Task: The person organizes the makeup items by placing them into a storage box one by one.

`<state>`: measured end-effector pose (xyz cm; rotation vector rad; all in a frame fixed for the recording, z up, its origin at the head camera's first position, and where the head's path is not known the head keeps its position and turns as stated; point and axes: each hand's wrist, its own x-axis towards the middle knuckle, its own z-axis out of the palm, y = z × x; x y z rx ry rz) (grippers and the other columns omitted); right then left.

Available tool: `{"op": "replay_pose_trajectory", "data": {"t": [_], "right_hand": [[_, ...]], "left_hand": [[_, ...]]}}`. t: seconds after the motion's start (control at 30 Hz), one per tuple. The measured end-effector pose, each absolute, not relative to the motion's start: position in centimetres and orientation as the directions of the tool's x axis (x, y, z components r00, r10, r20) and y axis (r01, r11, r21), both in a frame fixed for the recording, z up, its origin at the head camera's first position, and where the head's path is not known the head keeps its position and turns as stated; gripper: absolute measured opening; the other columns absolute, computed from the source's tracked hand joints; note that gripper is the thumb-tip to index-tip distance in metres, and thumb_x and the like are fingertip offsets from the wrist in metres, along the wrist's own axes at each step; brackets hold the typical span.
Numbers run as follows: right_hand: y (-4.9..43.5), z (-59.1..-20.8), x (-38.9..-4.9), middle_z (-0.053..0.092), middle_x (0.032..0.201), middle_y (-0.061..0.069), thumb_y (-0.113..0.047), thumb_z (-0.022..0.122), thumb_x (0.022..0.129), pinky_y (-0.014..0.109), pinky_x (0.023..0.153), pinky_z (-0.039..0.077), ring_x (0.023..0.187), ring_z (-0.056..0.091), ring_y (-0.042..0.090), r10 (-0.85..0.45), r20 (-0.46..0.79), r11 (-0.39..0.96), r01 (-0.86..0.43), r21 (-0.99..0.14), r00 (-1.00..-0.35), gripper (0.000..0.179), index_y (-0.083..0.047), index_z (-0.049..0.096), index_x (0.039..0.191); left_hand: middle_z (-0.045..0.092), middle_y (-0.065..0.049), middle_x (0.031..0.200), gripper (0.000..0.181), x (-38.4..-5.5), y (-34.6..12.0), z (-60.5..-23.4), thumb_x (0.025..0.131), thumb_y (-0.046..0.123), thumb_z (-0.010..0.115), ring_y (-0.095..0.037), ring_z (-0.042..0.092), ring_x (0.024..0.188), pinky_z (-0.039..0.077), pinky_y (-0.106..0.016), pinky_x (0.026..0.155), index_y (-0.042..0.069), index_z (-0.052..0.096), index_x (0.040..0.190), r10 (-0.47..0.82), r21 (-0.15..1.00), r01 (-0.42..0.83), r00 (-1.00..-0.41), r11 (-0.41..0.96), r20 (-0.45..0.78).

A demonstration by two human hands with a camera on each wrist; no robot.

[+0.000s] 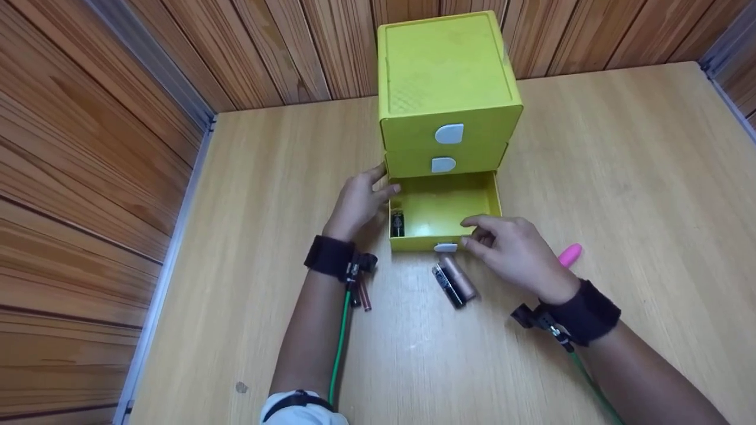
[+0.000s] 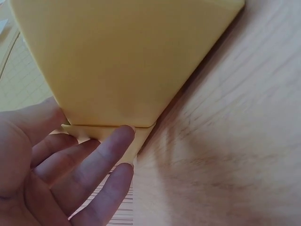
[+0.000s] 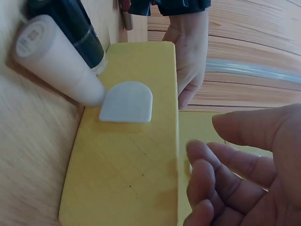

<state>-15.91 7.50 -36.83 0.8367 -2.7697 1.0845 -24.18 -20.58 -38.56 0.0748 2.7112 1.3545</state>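
A yellow three-drawer box (image 1: 452, 77) has its bottom drawer (image 1: 434, 244) pulled out. Inside the drawer's front left corner stands a small black tube (image 1: 397, 224). My left hand (image 1: 360, 200) is at the box's left side, thumb over the drawer's side wall; in the left wrist view its fingers are spread loosely by the yellow wall. Over the front right corner of the drawer hovers my right hand (image 1: 511, 251), fingers loosely bent and holding nothing. A dusky pink tube (image 1: 458, 277) and a black tube (image 1: 447, 286) lie before the drawer's white handle (image 3: 127, 101).
A bright pink object (image 1: 570, 255) lies partly behind the right wrist. Thin dark and reddish-brown sticks (image 1: 364, 295) lie beneath the left wrist camera. A wooden wall (image 1: 331, 47) stands behind the box, and another closes off the left side of the table (image 1: 254, 330).
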Motion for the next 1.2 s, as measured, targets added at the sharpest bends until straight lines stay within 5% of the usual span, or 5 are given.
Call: {"op": "replay_pose_trajectory", "data": {"t": [0.33, 0.93, 1.2], "right_hand": [[7.3, -37.7, -13.0, 0.061, 0.069, -0.011, -0.018, 0.073, 0.087, 0.023, 0.040, 0.041, 0.046, 0.047, 0.002, -0.562, 0.065, 0.674, -0.502, -0.542, -0.824, 0.042, -0.008, 0.063, 0.127], [4.6, -39.0, -12.1, 0.039, 0.056, -0.010, -0.037, 0.082, 0.077, 0.027, 0.044, 0.035, 0.050, 0.038, 0.009, -0.603, -0.035, 0.746, -0.547, -0.379, -0.797, 0.071, -0.011, 0.056, 0.138], [4.1, -39.3, -11.6, 0.038, 0.052, -0.006, -0.038, 0.083, 0.075, 0.030, 0.041, 0.032, 0.049, 0.037, 0.013, -0.638, -0.007, 0.740, -0.611, -0.281, -0.770, 0.068, -0.008, 0.059, 0.132]], "left_hand": [[0.037, -0.001, 0.152, 0.070, -24.2, -20.4, -38.7, 0.092, 0.038, 0.066, -0.014, 0.029, 0.140, 0.025, -0.029, 0.113, 0.014, 0.035, 0.150, 0.113, 0.818, 0.007, -0.991, 0.575, -0.071], [0.039, 0.000, 0.151, 0.066, -23.8, -21.4, -39.0, 0.093, 0.037, 0.065, -0.015, 0.030, 0.140, 0.026, -0.032, 0.113, 0.016, 0.038, 0.149, 0.104, 0.826, 0.004, -0.992, 0.564, -0.066], [0.038, 0.000, 0.151, 0.067, -23.7, -21.6, -38.9, 0.093, 0.038, 0.065, -0.015, 0.029, 0.141, 0.025, -0.032, 0.113, 0.015, 0.038, 0.149, 0.094, 0.834, -0.021, -0.992, 0.552, -0.087]]}}
